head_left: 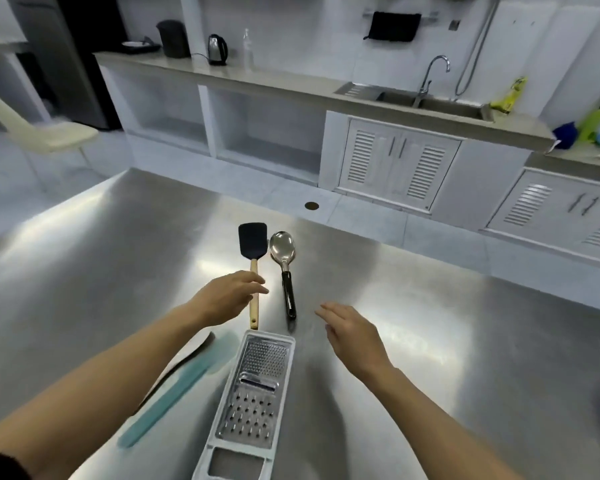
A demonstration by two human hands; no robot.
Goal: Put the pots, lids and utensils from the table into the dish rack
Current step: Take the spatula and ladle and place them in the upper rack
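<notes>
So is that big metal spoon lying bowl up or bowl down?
Bowl up. The spoon lies flat on the steel table, its hollow shiny side facing the camera, black handle pointing toward the person, beside the black spatula.

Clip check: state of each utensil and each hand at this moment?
Black spatula: flat on table, wooden handle under left hand.
Metal spoon: flat, untouched.
Grater: flat, untouched.
Teal spatula: flat, untouched.
Left hand: fingers relaxed.
Right hand: open, empty.

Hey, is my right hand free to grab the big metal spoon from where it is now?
Probably yes. The right hand is open and holds nothing, just right of the spoon. Its black handle lies bare on the table, with nothing between. The left hand is over the spatula, not the spoon.
</notes>
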